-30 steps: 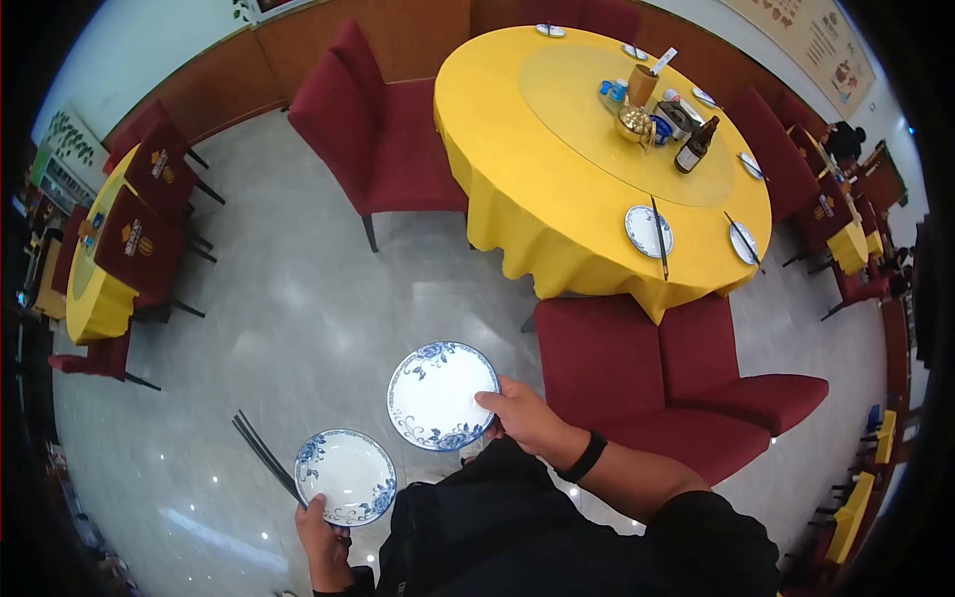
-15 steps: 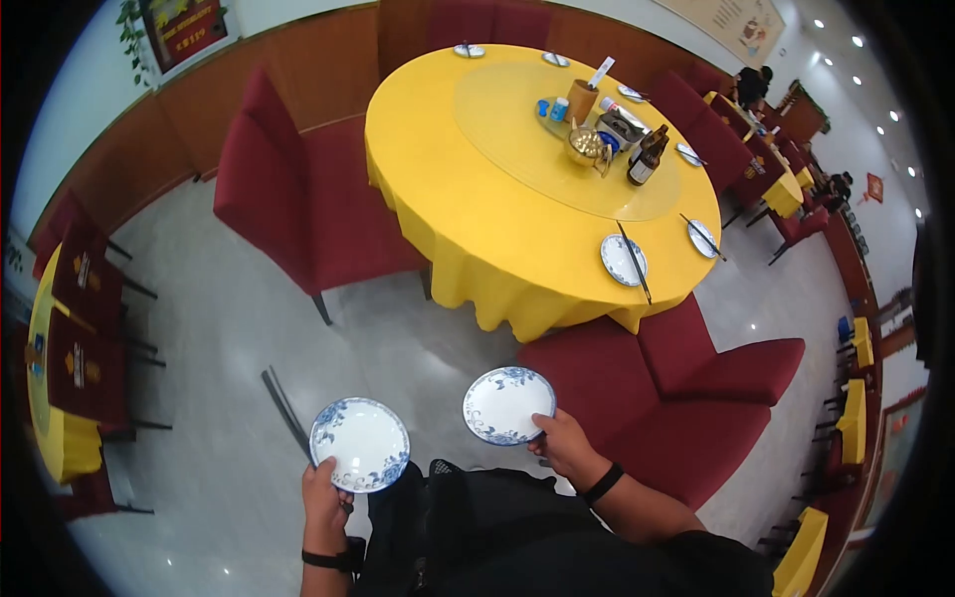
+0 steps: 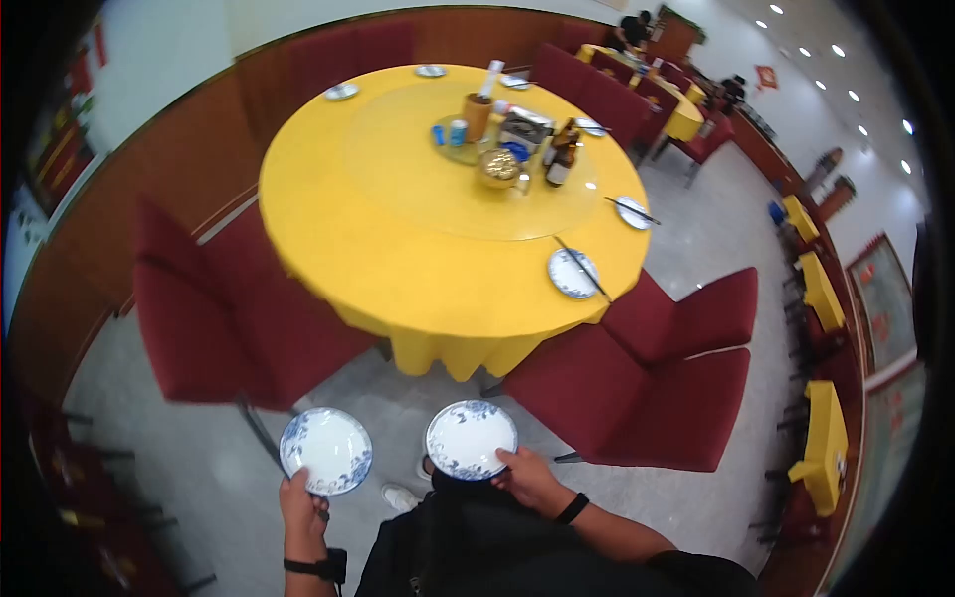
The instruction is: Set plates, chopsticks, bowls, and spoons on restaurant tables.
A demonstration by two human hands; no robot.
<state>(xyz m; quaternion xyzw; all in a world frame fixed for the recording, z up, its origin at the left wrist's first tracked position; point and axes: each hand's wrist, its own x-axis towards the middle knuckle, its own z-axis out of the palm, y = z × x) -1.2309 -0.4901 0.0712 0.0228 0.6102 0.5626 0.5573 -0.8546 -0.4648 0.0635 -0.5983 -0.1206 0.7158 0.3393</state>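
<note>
My left hand (image 3: 302, 499) grips a white plate with blue flowers (image 3: 326, 451), thumb on its rim; dark chopsticks (image 3: 261, 432) stick out beyond the plate, up and to the left. A similar blue-and-white plate (image 3: 472, 440) is held by its right edge in my right hand (image 3: 527, 478). Both plates are in the air, apart from each other, short of the round table with a yellow cloth (image 3: 328, 249). On that table's near right edge a plate (image 3: 573, 274) has chopsticks (image 3: 583, 269) lying across it.
Red chairs (image 3: 249, 308) (image 3: 637, 368) stand left and right of me. The glass turntable (image 3: 398, 199) bears brown bottles (image 3: 561, 161), a gold teapot (image 3: 499, 169) and a chopstick holder (image 3: 477, 117). People (image 3: 631, 32) are at far tables. Yellow-covered tables (image 3: 822, 448) line the right.
The view has moved closer to the round table and turned rightward, so the table appears further left. Both hands still hold their plates, which now look a little nearer each other.
</note>
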